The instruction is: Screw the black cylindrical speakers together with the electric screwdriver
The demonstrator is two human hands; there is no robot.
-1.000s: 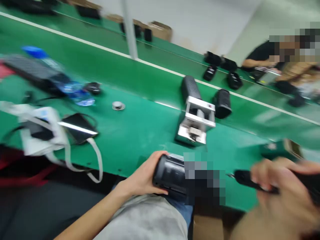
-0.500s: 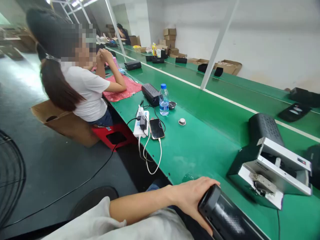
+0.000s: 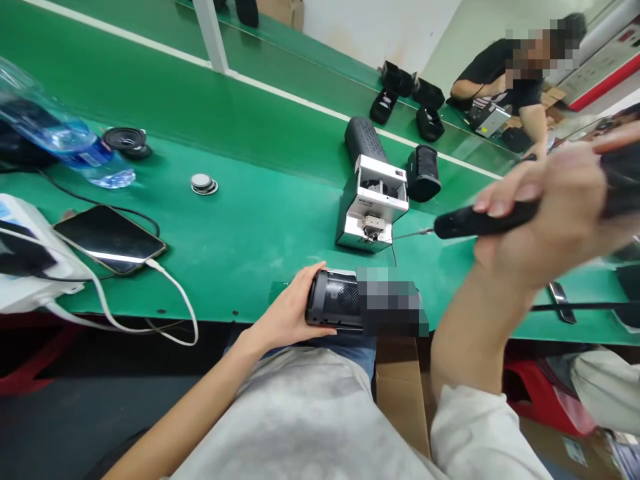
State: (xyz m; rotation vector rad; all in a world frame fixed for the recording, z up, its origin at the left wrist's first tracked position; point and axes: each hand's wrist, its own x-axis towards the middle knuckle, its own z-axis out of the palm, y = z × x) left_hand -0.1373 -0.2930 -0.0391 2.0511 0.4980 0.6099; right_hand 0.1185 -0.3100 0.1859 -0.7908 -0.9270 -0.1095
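My left hand (image 3: 287, 300) grips a black cylindrical speaker (image 3: 333, 300) on the near edge of the green workbench (image 3: 260, 267), its far end hidden behind a pixelated patch. My right hand (image 3: 550, 213) is raised at the right, closed around a black-handled screwdriver (image 3: 480, 223). Its thin shaft points left, and the tip ends near a white metal fixture (image 3: 373, 203). The fixture stands on the bench, apart from both hands. A black speaker body (image 3: 363, 140) lies behind it, and another (image 3: 423, 175) stands to its right.
At the left are a water bottle (image 3: 65, 137), a speaker driver (image 3: 125, 141), a metal disc (image 3: 204, 184), a phone (image 3: 109, 239) and a white power strip (image 3: 25, 247) with cables. A co-worker (image 3: 500, 80) works at the far bench beyond a white pillar (image 3: 210, 33).
My view has swung back from the room at the left to the bench. My right hand has come up with the screwdriver. My left hand keeps hold of the speaker.
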